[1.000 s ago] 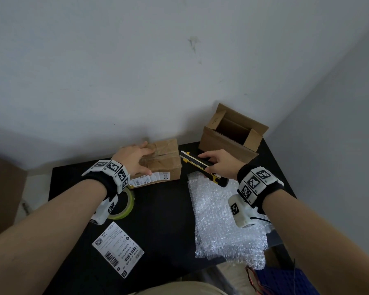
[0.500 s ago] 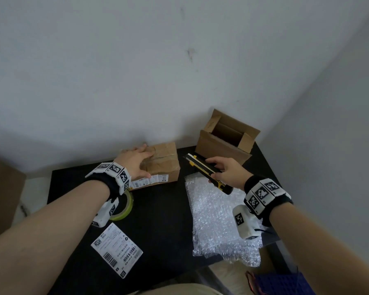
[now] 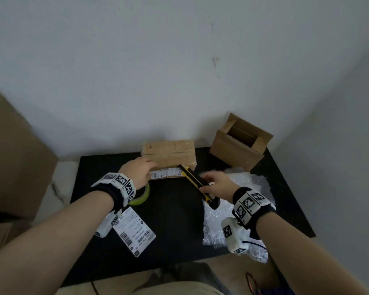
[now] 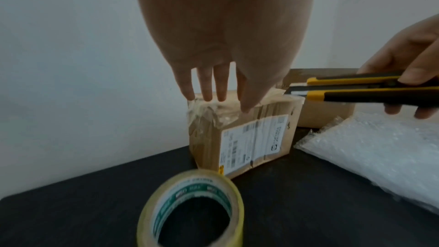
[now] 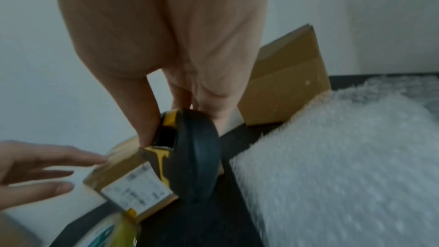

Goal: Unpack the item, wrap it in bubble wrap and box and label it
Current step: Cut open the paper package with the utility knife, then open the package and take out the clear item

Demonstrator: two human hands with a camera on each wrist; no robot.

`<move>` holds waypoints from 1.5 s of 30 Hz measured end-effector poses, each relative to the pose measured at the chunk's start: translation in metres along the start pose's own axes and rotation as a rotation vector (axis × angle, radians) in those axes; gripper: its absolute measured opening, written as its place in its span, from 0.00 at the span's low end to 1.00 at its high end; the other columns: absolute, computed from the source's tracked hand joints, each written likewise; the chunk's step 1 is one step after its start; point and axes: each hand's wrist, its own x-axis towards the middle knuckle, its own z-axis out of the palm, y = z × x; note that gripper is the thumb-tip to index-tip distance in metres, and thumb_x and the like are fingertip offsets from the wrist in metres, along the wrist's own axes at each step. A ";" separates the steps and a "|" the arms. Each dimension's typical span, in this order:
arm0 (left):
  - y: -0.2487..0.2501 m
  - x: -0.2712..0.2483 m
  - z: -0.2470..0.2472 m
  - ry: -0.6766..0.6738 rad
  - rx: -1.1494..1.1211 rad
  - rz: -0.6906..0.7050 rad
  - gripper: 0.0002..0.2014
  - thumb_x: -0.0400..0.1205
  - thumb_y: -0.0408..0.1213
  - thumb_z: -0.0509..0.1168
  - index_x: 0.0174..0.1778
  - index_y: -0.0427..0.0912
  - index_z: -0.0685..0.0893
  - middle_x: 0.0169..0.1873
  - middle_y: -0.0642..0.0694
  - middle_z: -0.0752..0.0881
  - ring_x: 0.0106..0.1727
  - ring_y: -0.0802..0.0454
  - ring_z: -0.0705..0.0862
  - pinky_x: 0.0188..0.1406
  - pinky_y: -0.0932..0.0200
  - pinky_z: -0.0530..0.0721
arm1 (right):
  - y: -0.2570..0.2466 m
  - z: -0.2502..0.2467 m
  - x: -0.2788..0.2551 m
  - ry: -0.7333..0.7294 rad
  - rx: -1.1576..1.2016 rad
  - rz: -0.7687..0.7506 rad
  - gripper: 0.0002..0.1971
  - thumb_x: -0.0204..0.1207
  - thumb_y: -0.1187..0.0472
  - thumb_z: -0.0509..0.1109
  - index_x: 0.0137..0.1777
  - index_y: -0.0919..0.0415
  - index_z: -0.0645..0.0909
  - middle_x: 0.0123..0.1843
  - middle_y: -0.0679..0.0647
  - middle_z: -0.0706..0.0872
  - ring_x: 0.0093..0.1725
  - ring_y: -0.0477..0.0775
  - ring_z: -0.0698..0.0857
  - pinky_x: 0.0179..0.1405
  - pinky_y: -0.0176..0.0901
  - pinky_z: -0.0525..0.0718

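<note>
A taped brown parcel (image 3: 170, 154) with a white label on its near side stands at the back of the black table (image 3: 175, 231). My left hand (image 3: 140, 171) rests on its top left corner with straight fingers (image 4: 206, 89), seen also in the right wrist view as the left hand (image 5: 35, 168). My right hand (image 3: 218, 184) grips a yellow and black utility knife (image 3: 197, 183); its front end (image 4: 299, 94) sits at the parcel's (image 4: 247, 134) top right edge. The knife's black butt (image 5: 197, 155) fills the right wrist view.
An open empty cardboard box (image 3: 241, 143) stands at the back right. A bubble wrap sheet (image 3: 243, 213) lies under my right wrist. A tape roll (image 4: 190, 209) and a loose shipping label (image 3: 134, 231) lie by my left wrist. A large brown carton (image 3: 11, 156) stands left of the table.
My right hand has carried the knife leftward, from above the bubble wrap to the parcel's top right edge. My left hand stays on the parcel's left side.
</note>
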 end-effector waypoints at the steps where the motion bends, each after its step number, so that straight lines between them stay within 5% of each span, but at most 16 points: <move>1: -0.001 -0.008 0.004 0.035 -0.019 0.010 0.20 0.82 0.35 0.60 0.71 0.50 0.76 0.70 0.48 0.76 0.68 0.47 0.75 0.63 0.48 0.79 | 0.002 0.011 0.001 -0.015 0.009 0.025 0.18 0.77 0.65 0.70 0.67 0.62 0.78 0.61 0.56 0.83 0.57 0.51 0.82 0.58 0.40 0.80; 5: -0.002 -0.037 0.024 0.087 -0.050 0.023 0.20 0.82 0.35 0.59 0.72 0.48 0.75 0.74 0.49 0.72 0.73 0.50 0.70 0.70 0.52 0.74 | 0.014 0.058 0.007 -0.069 0.033 0.144 0.22 0.77 0.64 0.71 0.71 0.64 0.75 0.63 0.58 0.80 0.54 0.50 0.79 0.54 0.38 0.77; 10: -0.004 -0.066 0.047 0.012 -0.084 -0.008 0.20 0.83 0.34 0.58 0.73 0.49 0.73 0.76 0.51 0.68 0.75 0.52 0.67 0.72 0.53 0.71 | 0.024 0.106 0.015 -0.067 0.065 0.224 0.17 0.78 0.64 0.70 0.66 0.65 0.79 0.53 0.58 0.83 0.51 0.53 0.83 0.46 0.37 0.80; 16: -0.010 -0.089 0.067 -0.083 -0.104 -0.036 0.20 0.84 0.34 0.56 0.73 0.49 0.73 0.73 0.52 0.70 0.72 0.53 0.70 0.69 0.55 0.73 | 0.035 0.139 0.024 0.011 0.085 0.287 0.18 0.75 0.59 0.73 0.62 0.65 0.82 0.40 0.53 0.84 0.35 0.46 0.83 0.32 0.33 0.80; 20: -0.011 -0.096 0.076 -0.133 -0.077 -0.044 0.21 0.84 0.34 0.56 0.74 0.49 0.72 0.73 0.51 0.71 0.73 0.53 0.69 0.69 0.56 0.72 | 0.041 0.151 0.028 0.066 0.063 0.297 0.19 0.74 0.57 0.75 0.63 0.62 0.80 0.49 0.53 0.83 0.48 0.49 0.82 0.51 0.41 0.81; 26: -0.009 -0.098 0.086 -0.163 -0.029 -0.038 0.20 0.84 0.37 0.56 0.74 0.48 0.70 0.71 0.50 0.72 0.73 0.53 0.69 0.68 0.57 0.71 | 0.041 0.153 0.029 0.059 -0.009 0.297 0.20 0.75 0.57 0.73 0.66 0.61 0.79 0.56 0.56 0.86 0.55 0.54 0.85 0.58 0.46 0.84; 38: -0.001 -0.068 0.060 -0.021 0.053 -0.003 0.16 0.85 0.47 0.54 0.64 0.46 0.77 0.60 0.49 0.79 0.60 0.52 0.76 0.55 0.57 0.79 | -0.012 0.104 0.023 0.080 -0.656 -0.018 0.16 0.83 0.51 0.59 0.63 0.59 0.78 0.60 0.57 0.80 0.58 0.58 0.82 0.54 0.49 0.82; 45: 0.011 -0.026 0.027 0.197 0.038 0.037 0.24 0.83 0.38 0.58 0.77 0.45 0.65 0.71 0.46 0.73 0.70 0.48 0.74 0.69 0.53 0.71 | -0.048 0.061 0.050 0.275 -0.739 -0.241 0.14 0.84 0.53 0.57 0.58 0.60 0.79 0.56 0.58 0.83 0.54 0.62 0.84 0.50 0.51 0.83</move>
